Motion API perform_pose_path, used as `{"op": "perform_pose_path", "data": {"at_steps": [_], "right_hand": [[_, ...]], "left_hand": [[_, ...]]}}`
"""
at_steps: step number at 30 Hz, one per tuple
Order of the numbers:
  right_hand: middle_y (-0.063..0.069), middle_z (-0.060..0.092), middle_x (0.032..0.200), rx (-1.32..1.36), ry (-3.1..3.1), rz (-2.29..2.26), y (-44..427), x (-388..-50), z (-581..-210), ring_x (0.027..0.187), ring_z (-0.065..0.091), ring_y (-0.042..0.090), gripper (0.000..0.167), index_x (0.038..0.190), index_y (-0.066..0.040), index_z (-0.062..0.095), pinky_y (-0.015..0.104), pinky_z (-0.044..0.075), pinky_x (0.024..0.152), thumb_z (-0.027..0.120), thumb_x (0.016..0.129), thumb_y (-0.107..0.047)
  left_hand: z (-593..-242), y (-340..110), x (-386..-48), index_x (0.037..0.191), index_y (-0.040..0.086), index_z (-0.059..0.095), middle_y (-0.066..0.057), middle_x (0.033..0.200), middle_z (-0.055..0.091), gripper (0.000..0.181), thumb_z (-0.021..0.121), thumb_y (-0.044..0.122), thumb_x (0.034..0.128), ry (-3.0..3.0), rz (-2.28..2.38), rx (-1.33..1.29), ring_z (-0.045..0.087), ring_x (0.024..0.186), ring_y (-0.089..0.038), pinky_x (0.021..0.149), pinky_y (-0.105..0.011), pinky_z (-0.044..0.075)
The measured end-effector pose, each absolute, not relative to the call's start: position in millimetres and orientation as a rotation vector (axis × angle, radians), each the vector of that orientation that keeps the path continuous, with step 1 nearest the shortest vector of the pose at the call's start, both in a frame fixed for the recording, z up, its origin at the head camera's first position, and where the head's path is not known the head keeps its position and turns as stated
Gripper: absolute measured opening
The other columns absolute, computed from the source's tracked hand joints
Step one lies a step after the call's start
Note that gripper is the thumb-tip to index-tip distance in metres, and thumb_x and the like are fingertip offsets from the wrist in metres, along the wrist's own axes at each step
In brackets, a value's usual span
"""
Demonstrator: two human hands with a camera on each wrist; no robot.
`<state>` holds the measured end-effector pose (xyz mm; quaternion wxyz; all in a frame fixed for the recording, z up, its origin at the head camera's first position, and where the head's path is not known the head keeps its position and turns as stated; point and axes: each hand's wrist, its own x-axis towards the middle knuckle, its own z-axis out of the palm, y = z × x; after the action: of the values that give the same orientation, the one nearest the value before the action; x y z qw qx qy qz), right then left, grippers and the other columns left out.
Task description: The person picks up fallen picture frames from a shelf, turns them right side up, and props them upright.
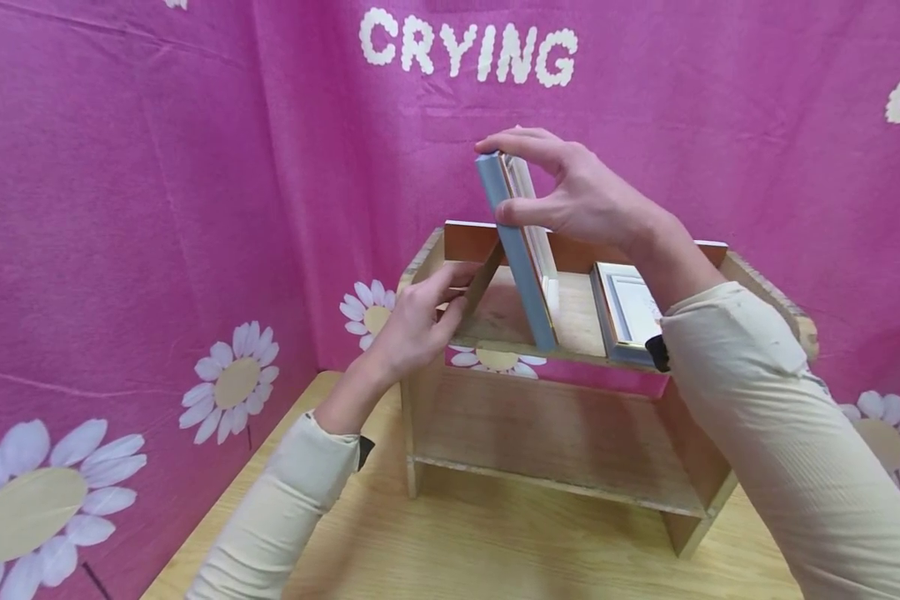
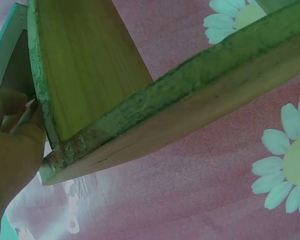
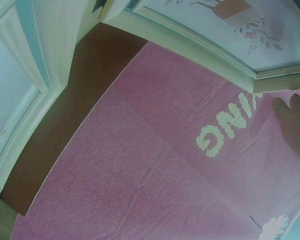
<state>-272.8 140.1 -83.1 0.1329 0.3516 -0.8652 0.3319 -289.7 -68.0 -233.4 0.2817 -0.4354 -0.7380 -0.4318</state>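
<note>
On the upper shelf [image 1: 577, 304] of a small two-tier wooden stand, the picture frame [image 1: 519, 254] being handled is tipped with its top toward the left, its lower end near the front edge of the board; whether it bears full weight there is hard to tell. The right hand [image 1: 585, 192] grasps its upper part, fingers over the top and thumb against the blue side. Lower down, the left hand [image 1: 416, 321] appears to pinch a thin brown flap [image 1: 484, 279], thumb and fingers on either side of it, which looks like the frame's back support. A second frame [image 1: 632, 307] sits farther right on the same board, apart from the first and partly hidden by the right forearm. The step in hand seems to be swinging the support out while the frame is steadied from above. The next move probably calls for spreading that flap far enough to prop the frame, keeping its foot inside the shelf's edge, then easing the right hand's grasp only once it leans stably.
</note>
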Motion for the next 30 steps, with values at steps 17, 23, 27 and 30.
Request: {"op": "perform_pose_path", "data": {"at_steps": [17,23,27,30], "right_hand": [[-0.007,0.041,0.148,0.994,-2.465,0.98,131,-283,-89,0.124,0.044,0.019,0.062,0.143,-0.029,0.054,0.047,0.04,0.104,0.074,0.086,-0.019],[-0.003,0.045,0.147,0.943,-2.422,0.936,124,-288,-91,0.123,0.046,0.02,0.062,0.142,-0.026,0.056,0.047,0.041,0.104,0.075,0.084,-0.021],[-0.003,0.045,0.149,0.892,-2.404,0.9,123,-290,-92,0.126,0.046,0.021,0.061,0.142,-0.025,0.056,0.045,0.04,0.105,0.075,0.083,-0.022],[-0.001,0.043,0.15,0.866,-2.393,0.89,122,-291,-92,0.127,0.046,0.021,0.062,0.143,-0.024,0.056,0.044,0.039,0.105,0.075,0.084,-0.023]], "left_hand": [[-232,-56,-289,0.125,-0.002,0.051,-0.017,0.118,0.067,0.031,0.048,-0.01,0.0944,-2.054,-1.095,-0.929,0.068,0.105,-0.028,0.094,-0.037,0.056],[-230,-53,-293,0.122,-0.001,0.051,-0.02,0.114,0.068,0.031,0.047,-0.012,0.0928,-2.085,-1.124,-0.846,0.068,0.103,-0.03,0.092,-0.039,0.056],[-225,-46,-297,0.121,0.001,0.049,-0.02,0.112,0.069,0.035,0.049,-0.014,0.09,-2.134,-1.151,-0.789,0.067,0.105,-0.029,0.094,-0.04,0.054],[-223,-44,-299,0.121,0.001,0.048,-0.02,0.112,0.07,0.037,0.05,-0.015,0.0878,-2.154,-1.131,-0.762,0.067,0.106,-0.029,0.096,-0.041,0.053]]}}
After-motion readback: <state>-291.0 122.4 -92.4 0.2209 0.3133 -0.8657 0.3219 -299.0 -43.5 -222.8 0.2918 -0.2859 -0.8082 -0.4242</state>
